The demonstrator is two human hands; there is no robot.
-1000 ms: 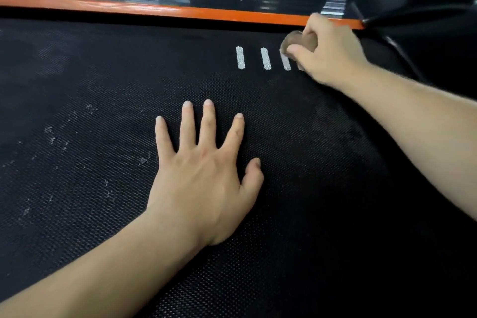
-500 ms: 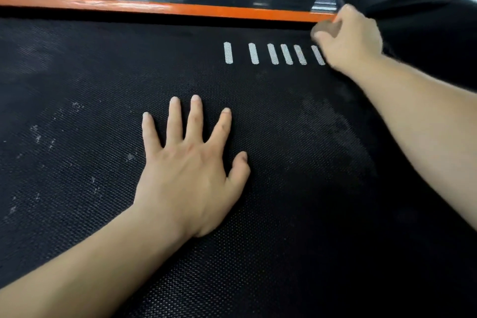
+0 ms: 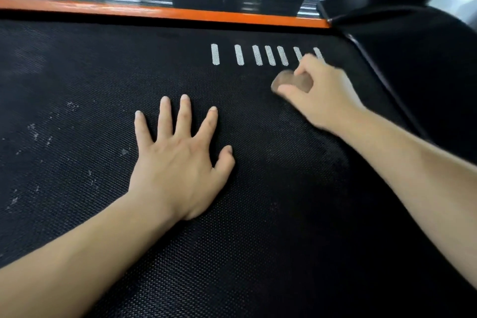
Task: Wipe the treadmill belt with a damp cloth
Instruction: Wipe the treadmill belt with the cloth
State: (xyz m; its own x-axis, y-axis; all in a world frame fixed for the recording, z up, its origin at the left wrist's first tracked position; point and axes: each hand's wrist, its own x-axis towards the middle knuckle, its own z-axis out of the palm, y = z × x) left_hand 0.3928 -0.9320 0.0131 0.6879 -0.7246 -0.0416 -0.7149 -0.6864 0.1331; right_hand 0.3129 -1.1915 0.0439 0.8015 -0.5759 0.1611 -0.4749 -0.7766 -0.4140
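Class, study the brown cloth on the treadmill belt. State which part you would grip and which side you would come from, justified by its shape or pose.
Pinch the cloth at its bunched top, coming from above, as the right hand does. It is a small soft wad lying on the belt, so a top grip probably leaves its underside free to wipe.

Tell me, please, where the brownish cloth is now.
Head view, upper right: the small brownish cloth is gripped by the right hand on the black treadmill belt, just below the white dashes.
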